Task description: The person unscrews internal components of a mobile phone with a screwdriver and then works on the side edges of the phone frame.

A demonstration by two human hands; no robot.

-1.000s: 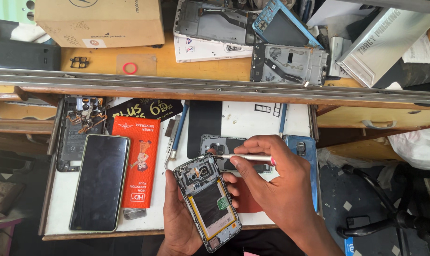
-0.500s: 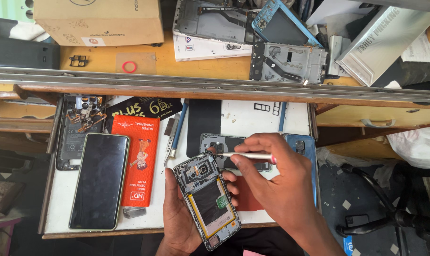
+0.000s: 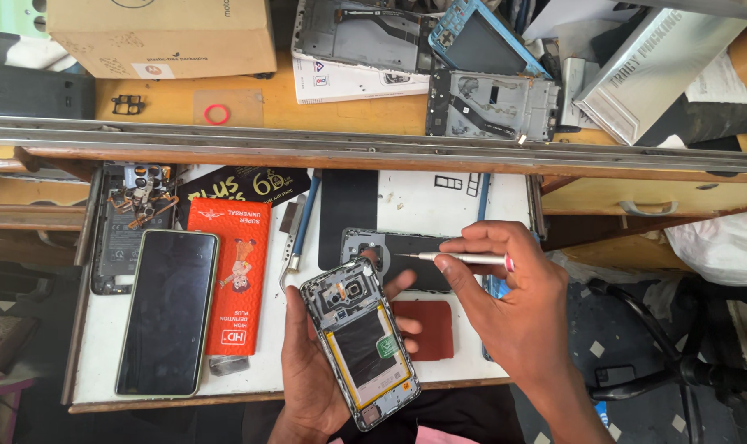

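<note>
- The counter in front of you is a white pull-out board crowded with parts, so anything you drop could vanish among them or roll off its front edge.
- A whole phone with a dark screen lies face up at the left, just beside an orange screen-protector packet; a careless elbow could scratch the glass.
- A separate back cover lies flat just behind your work, with a dark red pad near it.
- Your left hand is closed around the opened phone, holding it from below, tilted, above the near edge of the counter. Its battery and boards are exposed; a loosened grip would likely send it down to your lap or the floor.
- Your right hand pinches a slim screwdriver between thumb and fingers, tip pointing left, just above the opened phone's upper end and apart from it. A slip here could gouge the board or pierce the battery.
- Any screw you free is tiny and may easily get lost.
</note>
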